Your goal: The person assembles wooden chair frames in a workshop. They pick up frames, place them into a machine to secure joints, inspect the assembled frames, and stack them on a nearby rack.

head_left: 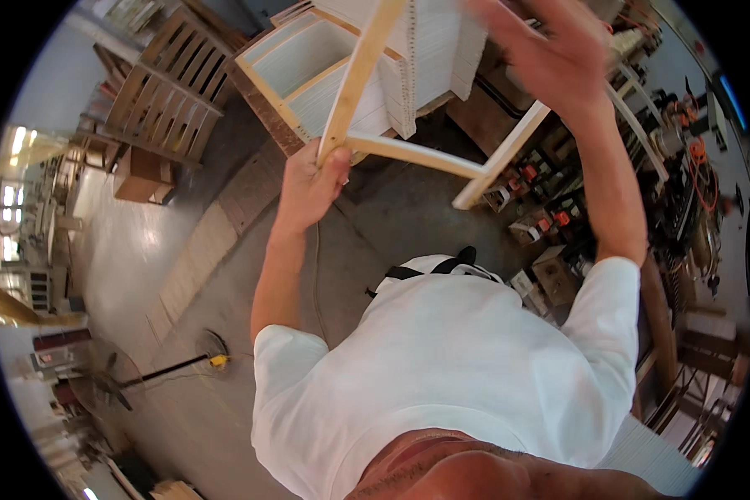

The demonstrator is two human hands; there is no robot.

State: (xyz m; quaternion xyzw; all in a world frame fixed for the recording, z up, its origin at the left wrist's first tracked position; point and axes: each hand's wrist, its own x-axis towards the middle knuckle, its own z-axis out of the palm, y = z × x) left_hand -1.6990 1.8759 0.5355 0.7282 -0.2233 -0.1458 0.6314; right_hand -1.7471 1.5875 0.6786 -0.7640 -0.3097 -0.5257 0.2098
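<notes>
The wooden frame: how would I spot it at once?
Start at the white shirt, low in the middle, and go up and left to the left hand. The pale, narrow-barred frame is gripped there, reaching up and to the right. Unlike the bulky white pieces behind it, it is open, so you see straight through.

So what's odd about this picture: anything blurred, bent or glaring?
In the head view, straight edges bow toward the dark round border; the right hand is blurred, while the left hand, gripping the wooden frame, looks clearer; a pale glare patch lies on the floor at left.
</notes>
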